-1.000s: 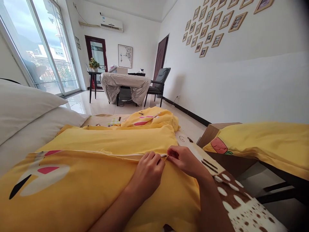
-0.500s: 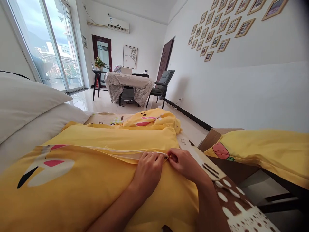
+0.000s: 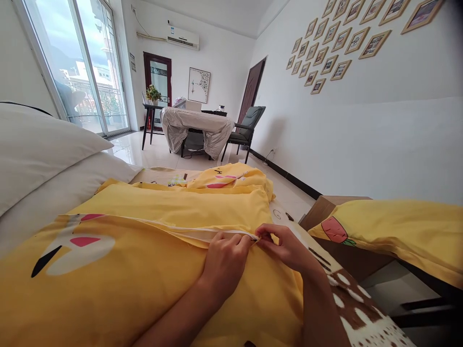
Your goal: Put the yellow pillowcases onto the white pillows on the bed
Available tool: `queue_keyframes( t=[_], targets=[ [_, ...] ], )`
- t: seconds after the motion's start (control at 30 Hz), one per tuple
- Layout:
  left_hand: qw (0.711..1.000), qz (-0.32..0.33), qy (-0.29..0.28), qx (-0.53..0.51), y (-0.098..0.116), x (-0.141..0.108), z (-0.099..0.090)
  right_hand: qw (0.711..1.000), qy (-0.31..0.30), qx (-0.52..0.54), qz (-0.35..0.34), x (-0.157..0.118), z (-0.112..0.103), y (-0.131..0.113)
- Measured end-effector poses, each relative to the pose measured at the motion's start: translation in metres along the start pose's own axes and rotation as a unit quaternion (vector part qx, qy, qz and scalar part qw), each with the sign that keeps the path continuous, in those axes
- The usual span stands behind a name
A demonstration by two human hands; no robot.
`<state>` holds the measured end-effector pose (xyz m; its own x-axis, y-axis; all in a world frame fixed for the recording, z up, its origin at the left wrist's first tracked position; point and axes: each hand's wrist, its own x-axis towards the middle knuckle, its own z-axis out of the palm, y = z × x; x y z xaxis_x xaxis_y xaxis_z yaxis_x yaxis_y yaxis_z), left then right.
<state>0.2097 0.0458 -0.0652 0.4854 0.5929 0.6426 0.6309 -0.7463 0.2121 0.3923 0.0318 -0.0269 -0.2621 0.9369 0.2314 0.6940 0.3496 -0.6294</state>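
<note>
A plump yellow pillowcase [image 3: 144, 299] with a pink, white and black print lies in front of me. A white zipper [image 3: 188, 229] runs across it, its two edges parted over much of the length. My left hand [image 3: 227, 260] is closed on the near edge of this opening, close to its right end. Just right of it, my right hand [image 3: 280, 243] pinches at the zipper's end, fingertips together. Whatever small part sits between the right fingertips is mostly hidden.
White pillows [image 3: 54, 140] are stacked at the left. Crumpled yellow fabric [image 3: 238, 176] lies beyond the pillowcase. At the right, another yellow pillow [image 3: 398, 226] rests on a brown box [image 3: 325, 212]. A covered table [image 3: 198, 118] and a chair [image 3: 248, 127] stand farther back.
The view has shifted slightly, so everything sits a little farther right. Both hands keep their places at the right end of the zipper, with little visible change in their grip.
</note>
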Motion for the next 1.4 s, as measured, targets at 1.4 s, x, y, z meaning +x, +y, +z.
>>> queue_keyframes(
  t=[1.4],
  targets=[
    [0.995, -0.092, 0.028, -0.040, 0.004, 0.004, -0.019, 0.997, 0.029, -0.040, -0.059, 0.002, 0.002, -0.010]
  ],
)
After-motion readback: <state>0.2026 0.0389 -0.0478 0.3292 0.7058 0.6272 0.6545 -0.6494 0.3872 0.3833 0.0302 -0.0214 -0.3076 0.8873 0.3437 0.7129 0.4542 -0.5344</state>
